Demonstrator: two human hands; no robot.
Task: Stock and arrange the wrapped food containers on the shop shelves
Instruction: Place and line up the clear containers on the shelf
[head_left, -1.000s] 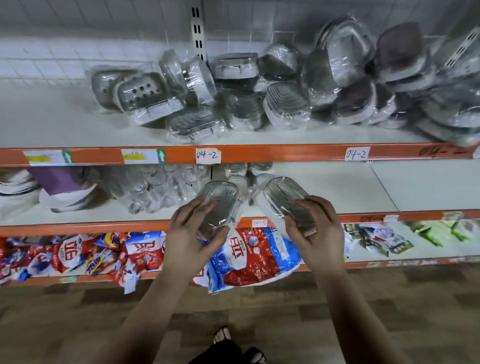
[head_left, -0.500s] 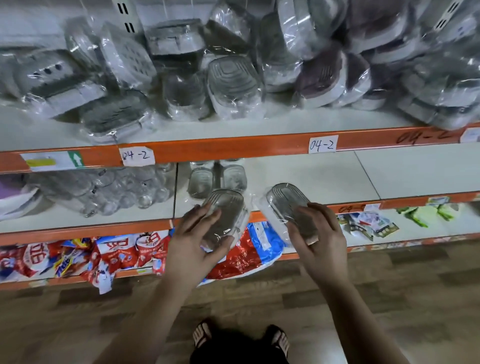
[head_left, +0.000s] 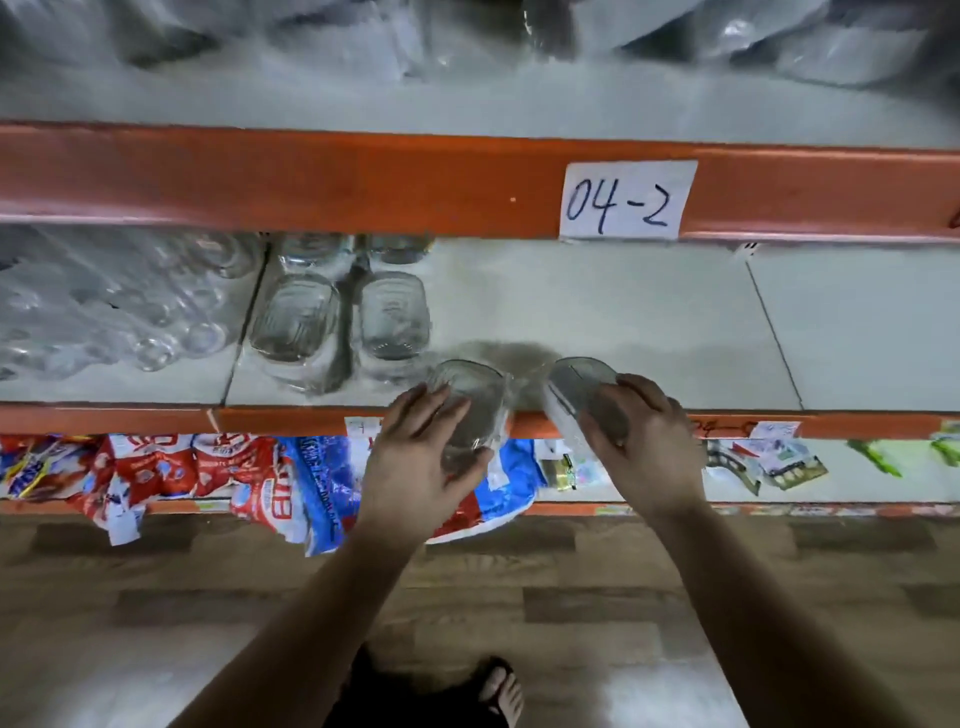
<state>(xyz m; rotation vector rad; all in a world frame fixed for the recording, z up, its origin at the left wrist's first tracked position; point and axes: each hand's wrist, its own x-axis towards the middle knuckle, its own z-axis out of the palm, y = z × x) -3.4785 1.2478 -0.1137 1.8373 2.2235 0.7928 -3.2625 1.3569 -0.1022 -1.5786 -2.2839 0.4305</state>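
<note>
My left hand (head_left: 415, 462) grips a clear wrapped container (head_left: 475, 402) at the front edge of the middle shelf (head_left: 597, 312). My right hand (head_left: 636, 447) grips a second wrapped container (head_left: 584, 387), tilted, just to the right of the first. Both containers hang over the shelf's orange front rail. Two similar wrapped containers (head_left: 296, 325) (head_left: 395, 317) stand side by side on the shelf to the left, with more behind them.
Clear wrapped glassware (head_left: 119, 306) fills the shelf's left part. The upper shelf's rail carries a paper label "04-2" (head_left: 626, 200), with blurred wrapped goods above. Red and blue snack bags (head_left: 218, 478) hang off the lowest shelf. My sandalled foot (head_left: 498, 691) stands on the wooden floor.
The view has dropped and closed in on the middle shelf. Both hands have carried their containers forward to the shelf's front edge.
</note>
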